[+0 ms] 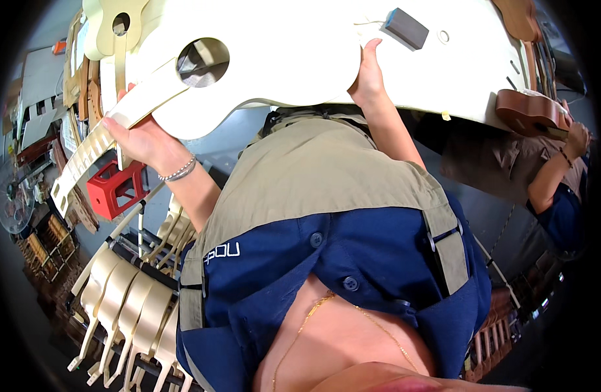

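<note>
Head view: left hand [140,136] cradles the neck [153,93] of a cream-white, round-holed wooden guitar [268,59] (neck joined, still unstrung); right hand [369,78] at its edge, grip unclear.

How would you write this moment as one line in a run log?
left hand: holding guitar neck | right hand: at end of guitar body | grey block: lying beyond right hand

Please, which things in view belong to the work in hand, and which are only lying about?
In use:
pale guitar
left hand, on its neck
right hand, at its body's edge

Lying about, apparently:
dark block
second guitar
red stool
</note>
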`<action>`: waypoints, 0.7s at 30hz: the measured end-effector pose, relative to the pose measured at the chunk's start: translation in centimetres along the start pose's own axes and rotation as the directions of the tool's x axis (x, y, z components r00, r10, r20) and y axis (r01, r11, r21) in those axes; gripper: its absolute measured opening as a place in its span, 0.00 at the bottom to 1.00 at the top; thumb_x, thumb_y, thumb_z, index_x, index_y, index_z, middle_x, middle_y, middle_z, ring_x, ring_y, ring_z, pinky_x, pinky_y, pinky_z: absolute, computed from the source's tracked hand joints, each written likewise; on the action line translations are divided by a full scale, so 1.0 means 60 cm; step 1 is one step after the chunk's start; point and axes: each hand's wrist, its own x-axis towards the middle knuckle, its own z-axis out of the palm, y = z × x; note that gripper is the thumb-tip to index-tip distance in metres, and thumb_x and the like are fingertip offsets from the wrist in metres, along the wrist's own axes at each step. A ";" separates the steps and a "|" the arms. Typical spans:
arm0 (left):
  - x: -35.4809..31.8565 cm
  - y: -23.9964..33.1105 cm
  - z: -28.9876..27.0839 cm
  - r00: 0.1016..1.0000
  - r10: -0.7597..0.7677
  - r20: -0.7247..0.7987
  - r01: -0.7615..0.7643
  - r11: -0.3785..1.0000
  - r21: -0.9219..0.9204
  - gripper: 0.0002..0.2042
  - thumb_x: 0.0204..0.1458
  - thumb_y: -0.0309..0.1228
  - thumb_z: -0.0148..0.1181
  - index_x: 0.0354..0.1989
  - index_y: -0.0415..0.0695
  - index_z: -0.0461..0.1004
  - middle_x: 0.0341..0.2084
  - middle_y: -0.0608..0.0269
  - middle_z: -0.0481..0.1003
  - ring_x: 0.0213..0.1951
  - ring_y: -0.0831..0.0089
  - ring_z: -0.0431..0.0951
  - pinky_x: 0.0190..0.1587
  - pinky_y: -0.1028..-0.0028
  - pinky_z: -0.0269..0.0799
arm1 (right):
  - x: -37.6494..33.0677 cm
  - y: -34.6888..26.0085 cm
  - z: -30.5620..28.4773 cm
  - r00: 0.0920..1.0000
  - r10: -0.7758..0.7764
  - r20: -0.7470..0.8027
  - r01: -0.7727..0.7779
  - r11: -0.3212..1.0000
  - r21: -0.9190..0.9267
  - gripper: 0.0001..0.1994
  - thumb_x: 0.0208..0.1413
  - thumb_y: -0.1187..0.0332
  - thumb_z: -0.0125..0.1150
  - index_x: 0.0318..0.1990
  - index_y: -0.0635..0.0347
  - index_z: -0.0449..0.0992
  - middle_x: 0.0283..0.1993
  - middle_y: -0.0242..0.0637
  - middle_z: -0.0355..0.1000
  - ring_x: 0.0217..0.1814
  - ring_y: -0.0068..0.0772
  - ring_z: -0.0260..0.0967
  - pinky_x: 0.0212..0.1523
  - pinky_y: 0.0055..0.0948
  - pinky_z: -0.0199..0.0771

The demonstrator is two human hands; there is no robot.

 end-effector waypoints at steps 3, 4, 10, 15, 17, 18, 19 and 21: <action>-0.014 -0.008 0.032 0.995 0.059 0.079 -0.058 0.998 -0.007 0.29 0.60 0.47 0.36 0.49 0.26 0.58 0.45 0.40 0.66 0.48 0.52 0.69 0.52 0.56 0.67 | 0.006 0.013 -0.029 0.999 0.005 -0.054 0.000 0.995 0.100 0.42 0.56 0.36 0.14 0.63 0.65 0.51 0.63 0.43 0.55 0.64 0.38 0.55 0.61 0.34 0.58; -0.020 -0.014 0.043 0.994 0.076 0.075 -0.075 0.997 -0.016 0.27 0.60 0.47 0.38 0.48 0.27 0.58 0.44 0.40 0.67 0.46 0.52 0.71 0.52 0.55 0.68 | 0.000 0.009 -0.032 0.993 -0.012 -0.118 0.025 0.994 0.109 0.41 0.56 0.37 0.14 0.62 0.64 0.51 0.63 0.43 0.56 0.63 0.38 0.56 0.60 0.34 0.59; -0.071 -0.011 0.106 0.974 0.163 0.158 -0.155 0.986 -0.066 0.22 0.59 0.47 0.42 0.46 0.36 0.59 0.39 0.44 0.71 0.43 0.53 0.73 0.48 0.57 0.71 | 0.002 0.024 -0.074 0.983 -0.064 -0.175 0.095 0.980 0.175 0.40 0.57 0.38 0.15 0.63 0.63 0.50 0.62 0.43 0.56 0.63 0.39 0.56 0.60 0.35 0.60; -0.081 -0.013 0.117 0.942 0.231 0.245 -0.231 0.972 -0.030 0.22 0.59 0.45 0.44 0.49 0.36 0.58 0.39 0.43 0.71 0.43 0.54 0.73 0.48 0.57 0.70 | 0.007 0.027 -0.095 0.991 -0.067 -0.113 0.091 0.971 0.222 0.37 0.58 0.39 0.24 0.63 0.63 0.51 0.62 0.41 0.56 0.64 0.38 0.55 0.60 0.36 0.59; -0.081 0.006 0.119 0.861 0.289 0.418 -0.316 0.949 -0.005 0.25 0.55 0.48 0.49 0.50 0.37 0.60 0.45 0.41 0.69 0.49 0.49 0.70 0.53 0.54 0.65 | 0.015 0.032 -0.115 0.998 -0.066 0.000 0.066 0.992 0.110 0.34 0.58 0.43 0.36 0.62 0.63 0.52 0.62 0.41 0.56 0.64 0.37 0.55 0.59 0.36 0.59; -0.073 0.017 0.109 0.778 0.331 0.534 -0.378 0.925 -0.023 0.26 0.54 0.48 0.50 0.50 0.37 0.60 0.45 0.41 0.69 0.50 0.48 0.70 0.54 0.54 0.65 | 0.024 0.039 -0.132 0.996 -0.062 0.062 0.058 0.997 0.053 0.34 0.58 0.44 0.42 0.62 0.63 0.52 0.62 0.40 0.57 0.63 0.37 0.55 0.59 0.36 0.59; -0.064 0.026 0.104 0.675 0.361 0.643 -0.429 0.901 -0.055 0.27 0.53 0.48 0.51 0.51 0.37 0.60 0.45 0.41 0.69 0.51 0.48 0.69 0.55 0.53 0.65 | 0.039 0.051 -0.174 0.969 -0.042 0.245 0.045 0.999 -0.007 0.32 0.57 0.48 0.48 0.62 0.60 0.53 0.60 0.37 0.59 0.63 0.36 0.54 0.59 0.39 0.59; -0.063 0.039 0.114 0.552 0.389 0.738 -0.514 0.855 -0.067 0.28 0.52 0.48 0.52 0.54 0.39 0.59 0.48 0.42 0.68 0.53 0.51 0.68 0.58 0.56 0.62 | 0.056 0.067 -0.191 0.981 -0.029 0.190 0.024 0.999 0.029 0.29 0.56 0.53 0.53 0.60 0.57 0.56 0.58 0.36 0.60 0.61 0.36 0.57 0.58 0.40 0.60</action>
